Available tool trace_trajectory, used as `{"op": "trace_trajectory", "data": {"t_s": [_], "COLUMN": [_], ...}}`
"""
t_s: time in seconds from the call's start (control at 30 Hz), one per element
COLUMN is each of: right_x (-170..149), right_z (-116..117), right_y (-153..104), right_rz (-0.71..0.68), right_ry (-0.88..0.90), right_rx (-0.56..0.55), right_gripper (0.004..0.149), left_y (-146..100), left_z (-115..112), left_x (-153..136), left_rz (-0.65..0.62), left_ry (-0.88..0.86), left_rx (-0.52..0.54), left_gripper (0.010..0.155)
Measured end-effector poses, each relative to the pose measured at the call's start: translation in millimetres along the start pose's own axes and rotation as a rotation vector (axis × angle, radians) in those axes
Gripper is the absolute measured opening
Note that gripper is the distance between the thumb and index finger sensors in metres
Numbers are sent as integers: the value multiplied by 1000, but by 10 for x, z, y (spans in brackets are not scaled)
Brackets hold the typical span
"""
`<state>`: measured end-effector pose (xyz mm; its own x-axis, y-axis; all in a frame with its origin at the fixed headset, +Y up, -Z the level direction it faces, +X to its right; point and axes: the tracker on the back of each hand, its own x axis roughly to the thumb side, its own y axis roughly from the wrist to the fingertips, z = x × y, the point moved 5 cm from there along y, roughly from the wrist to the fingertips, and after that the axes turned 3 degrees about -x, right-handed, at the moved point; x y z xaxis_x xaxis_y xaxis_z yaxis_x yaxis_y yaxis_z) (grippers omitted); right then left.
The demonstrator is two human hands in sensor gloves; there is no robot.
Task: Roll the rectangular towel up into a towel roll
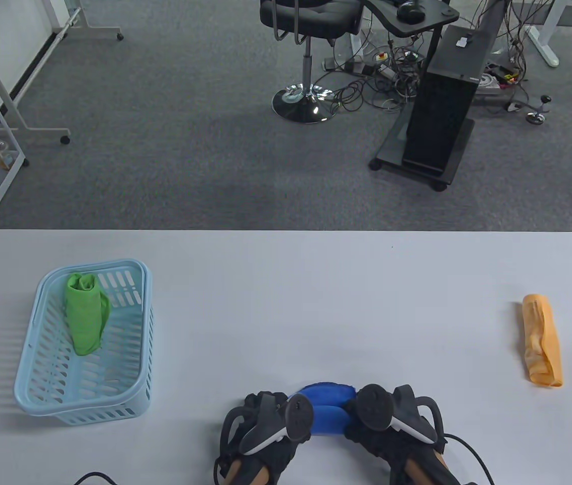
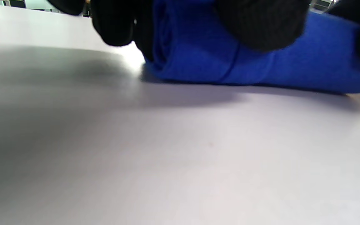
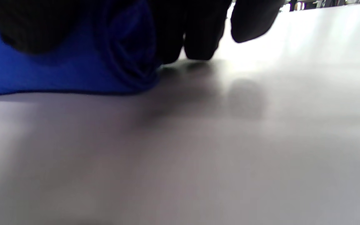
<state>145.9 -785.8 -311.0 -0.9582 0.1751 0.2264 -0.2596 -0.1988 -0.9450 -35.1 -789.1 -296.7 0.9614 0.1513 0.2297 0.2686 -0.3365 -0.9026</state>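
A blue towel (image 1: 327, 414) lies as a thick roll on the white table near its front edge, with a little flat cloth showing beyond it. My left hand (image 1: 266, 429) grips the roll's left end and my right hand (image 1: 397, 424) grips its right end. In the left wrist view the roll (image 2: 261, 65) rests on the table with my gloved fingers (image 2: 258, 22) curled over it. In the right wrist view the spiral end of the roll (image 3: 127, 53) shows under my fingers (image 3: 195, 34).
A light blue basket (image 1: 38, 384) at the left holds a rolled green towel (image 1: 84, 313). A rolled orange towel (image 1: 542, 339) lies at the right. The table's far edge (image 1: 286, 232) borders grey carpet.
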Motion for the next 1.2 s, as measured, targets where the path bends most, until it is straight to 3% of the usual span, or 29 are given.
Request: {"op": "trace_trajectory", "data": {"t_s": [0.27, 0.4, 0.5, 0.6, 0.67, 0.77, 0.97, 1.1, 1.2], "right_x": [-40, -32, -17, 56, 92, 67, -12, 23, 48], "right_z": [-58, -83, -139, -143, -156, -145, 32, 45, 34], "right_y": [-7, -5, -6, -23, -28, -25, -1, 8, -11], "right_rz": [20, 28, 29, 2, -9, -2, -22, -18, -47], "right_ry": [33, 52, 113, 73, 26, -20, 1, -9, -13], "right_rx": [-27, -67, -122, -174, -200, -177, 10, 2, -24], "right_gripper": [64, 72, 62, 50, 48, 51, 80, 73, 69], "left_y": [-8, -19, -30, -50, -55, -62, -17, -9, -9], "left_z": [21, 29, 52, 111, 95, 93, -13, -18, -16], "left_x": [-77, -82, -90, 9, 82, 111, 21, 50, 20], "left_rz": [-3, 18, 31, -16, -36, -73, -54, -36, -71], "left_ry": [-90, -72, -80, -49, 8, -8, -24, 23, -68], "left_rx": [7, 15, 6, 73, 63, 63, -43, -38, -66], "left_gripper": [65, 64, 70, 53, 47, 51, 79, 71, 67]}}
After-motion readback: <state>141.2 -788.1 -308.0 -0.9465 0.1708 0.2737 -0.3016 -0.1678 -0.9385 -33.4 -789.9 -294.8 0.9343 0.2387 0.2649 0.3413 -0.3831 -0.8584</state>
